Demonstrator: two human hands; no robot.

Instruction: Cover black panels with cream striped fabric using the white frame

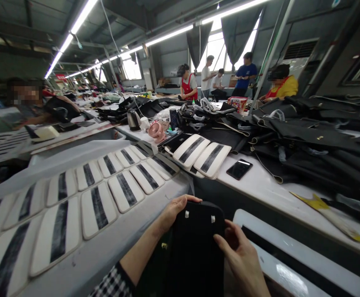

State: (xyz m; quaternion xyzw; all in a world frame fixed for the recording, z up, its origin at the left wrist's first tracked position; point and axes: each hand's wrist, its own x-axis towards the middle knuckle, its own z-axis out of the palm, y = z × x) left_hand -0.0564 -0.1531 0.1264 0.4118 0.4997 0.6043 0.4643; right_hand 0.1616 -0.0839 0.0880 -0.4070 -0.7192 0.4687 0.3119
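Observation:
A black panel with rounded corners (198, 243) is held up in front of me, with two small pale tabs near its top edge. My left hand (175, 211) is closed on its upper left corner, fingers along the top edge. On the opposite side my right hand (238, 251) pinches the right edge between thumb and fingers. The lower end of the panel is dark and merges with what lies below. To the left, several white rounded panels with a black stripe (98, 210) lie in rows on a pale-covered table (155, 206).
Two more striped panels (212, 160) rest beyond the hands, beside a phone (239, 169). Piles of black material (331, 123) cover the right table. A yellow-and-white tool (331, 214) lies there. A pink fan (157, 131) and a kettle (133, 119) stand further back. Several people work behind.

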